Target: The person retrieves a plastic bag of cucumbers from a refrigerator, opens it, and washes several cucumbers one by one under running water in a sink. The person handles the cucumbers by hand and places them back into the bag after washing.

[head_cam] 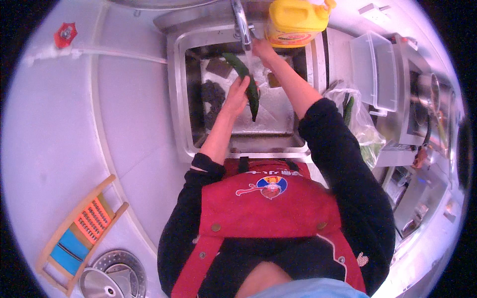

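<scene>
A long dark green cucumber [252, 93] lies across my left hand [237, 96], whose thumb and fingers grip it over the sink. My right hand [264, 52] is beside the chrome faucet [243, 29], near its spout and handle; its fingers are partly hidden, and whether it grips anything does not show. Water runs from the spout just above the cucumber. Beneath both hands is the stainless steel sink [177, 111], with dark cloth-like pieces [213, 95] and a brownish pad [219, 68] on its wet bottom.
A yellow plastic jug [296, 22] stands at the sink's back right corner. To the right are a plastic bag [367, 130] holding green vegetables and a clear plastic bin [373, 70]. A wooden-framed grater [80, 231] and metal strainers [119, 275] are at the lower left.
</scene>
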Tool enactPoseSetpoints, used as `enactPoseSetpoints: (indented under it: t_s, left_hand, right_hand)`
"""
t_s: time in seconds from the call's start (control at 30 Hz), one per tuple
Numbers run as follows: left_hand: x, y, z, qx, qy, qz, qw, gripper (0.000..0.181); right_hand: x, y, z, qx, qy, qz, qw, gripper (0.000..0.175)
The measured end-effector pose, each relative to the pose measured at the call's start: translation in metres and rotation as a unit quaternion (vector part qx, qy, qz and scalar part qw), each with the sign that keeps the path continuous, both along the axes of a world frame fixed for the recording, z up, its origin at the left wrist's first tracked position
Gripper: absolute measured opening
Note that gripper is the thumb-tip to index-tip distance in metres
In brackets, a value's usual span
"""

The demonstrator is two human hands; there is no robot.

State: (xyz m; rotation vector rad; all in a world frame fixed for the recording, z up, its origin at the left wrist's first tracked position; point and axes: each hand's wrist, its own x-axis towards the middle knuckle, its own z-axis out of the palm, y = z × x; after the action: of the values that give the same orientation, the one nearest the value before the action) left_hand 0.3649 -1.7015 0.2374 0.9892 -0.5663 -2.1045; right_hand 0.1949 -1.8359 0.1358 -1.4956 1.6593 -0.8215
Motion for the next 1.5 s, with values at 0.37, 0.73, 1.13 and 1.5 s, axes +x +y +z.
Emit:
enactPoseSetpoints:
  t_s: [0.37,0.73,1.13,1.5]
  left_hand:
    - [0.007,0.008,0.012,-0.009,-0.005,0.041,0.999,0.023]
    - [0.029,-0.010,-0.018,0.083,0.089,0.149,0.981,0.046]
    - [0.042,0.020,-0.044,0.161,-0.061,0.025,0.985,0.058]
    - [0.055,0.035,-0.069,0.193,-0.052,-0.009,0.980,0.024]
  right_hand:
    - [0.014,-0.024,0.093,-0.076,0.189,-0.103,0.974,0.027]
    - [0.051,0.141,0.144,0.090,0.097,0.169,0.977,0.042]
    - [-0.042,0.218,0.234,0.128,0.169,0.023,0.977,0.035]
    - [-0.358,0.256,0.232,0.160,-0.027,-0.302,0.939,0.035]
